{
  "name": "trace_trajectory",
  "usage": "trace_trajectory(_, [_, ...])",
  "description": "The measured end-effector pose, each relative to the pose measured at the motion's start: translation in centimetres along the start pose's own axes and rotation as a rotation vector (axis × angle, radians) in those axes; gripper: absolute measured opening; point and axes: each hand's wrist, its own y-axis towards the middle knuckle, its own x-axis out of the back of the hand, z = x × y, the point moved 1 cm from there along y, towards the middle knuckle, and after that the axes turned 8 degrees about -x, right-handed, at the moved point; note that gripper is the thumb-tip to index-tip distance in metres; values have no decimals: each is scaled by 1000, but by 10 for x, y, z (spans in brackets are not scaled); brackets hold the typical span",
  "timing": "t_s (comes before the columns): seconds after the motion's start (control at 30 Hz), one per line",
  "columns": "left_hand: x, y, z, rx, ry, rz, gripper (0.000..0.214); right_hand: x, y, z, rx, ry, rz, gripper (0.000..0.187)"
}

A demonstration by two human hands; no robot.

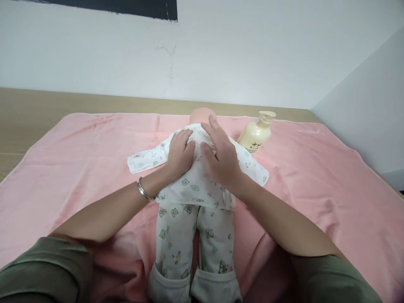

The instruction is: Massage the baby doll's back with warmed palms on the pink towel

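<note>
Fingers (182, 136) lie loose, thumbs out, pinching nothing; left hand (181, 152) on the shirt (192, 181) on the baby doll (203, 114), twelve o'clock; right hand (223, 160) touching or just above; shirt seems soft, light; hold its six o'clock hem (189, 202).

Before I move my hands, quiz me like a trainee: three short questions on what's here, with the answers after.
1. Which hand has a silver bracelet at its wrist: the left hand or the right hand?
2. True or false: in this view, the pump bottle is to the right of the doll's head.
3. Which colour is the blanket beneath the printed top? A green, B pink, C grey.

Key: 1. The left hand. 2. True. 3. B.
</note>
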Motion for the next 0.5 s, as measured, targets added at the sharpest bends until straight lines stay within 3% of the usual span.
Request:
trace_trajectory(0.07, [-1,-1,-1,58,-28,-38,47,-9,5,-13,13,-104,-33,51])
trace_trajectory(0.17, [-2,0,-1,67,-51,-51,48,-19,10,-25,-3,-170,16,46])
trace_trajectory(0.37, [-1,-1,-1,54,-61,-48,46,-5,6,-11,27,-143,-78,48])
trace_trajectory(0.5, [-1,0,-1,49,-57,-44,48,-15,7,-20,-4,-167,-51,47])
